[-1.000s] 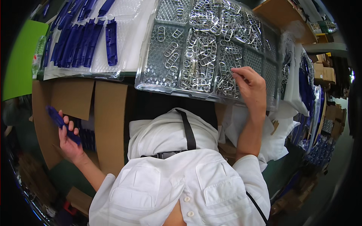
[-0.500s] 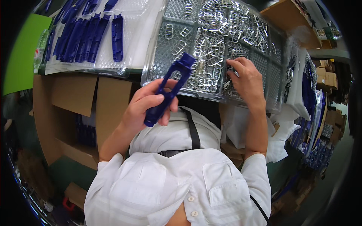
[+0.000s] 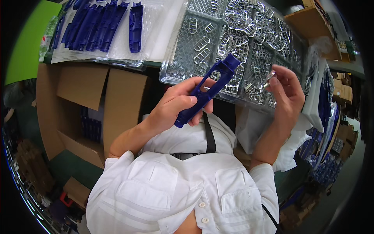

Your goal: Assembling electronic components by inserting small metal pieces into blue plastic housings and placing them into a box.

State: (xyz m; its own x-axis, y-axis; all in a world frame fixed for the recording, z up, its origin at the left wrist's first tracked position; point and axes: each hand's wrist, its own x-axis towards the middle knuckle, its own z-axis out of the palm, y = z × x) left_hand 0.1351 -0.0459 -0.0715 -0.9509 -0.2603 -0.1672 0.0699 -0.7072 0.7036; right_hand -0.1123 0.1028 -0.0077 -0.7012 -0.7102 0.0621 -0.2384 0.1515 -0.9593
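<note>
My left hand (image 3: pixel 177 102) is closed round the lower part of a dark blue plastic housing (image 3: pixel 209 90), long and tube-like with an oval opening in its side. The housing tilts up to the right, over the near edge of the clear divided tray (image 3: pixel 171 70). Pinched between my right thumb and fingers is a small shiny metal clip (image 3: pixel 268 80); its exact shape is partly hidden. My right hand (image 3: pixel 287 89) is raised above the tray's near right part. Many loose metal ring-shaped pieces (image 3: pixel 233 41) fill several of the tray's compartments.
Several blue housings (image 3: pixel 95 29) lie in rows on a clear sheet at the left, with one set apart (image 3: pixel 135 29). An open cardboard box (image 3: pixel 78 91) below holds more blue parts (image 3: pixel 91 126). A plastic bottle (image 3: pixel 47 37) lies at the far left. Cartons (image 3: pixel 343 87) are stacked at the right.
My right hand has lifted out of the tray with a metal clip and moved right. The view has shifted slightly; my left hand still holds the blue housing.
</note>
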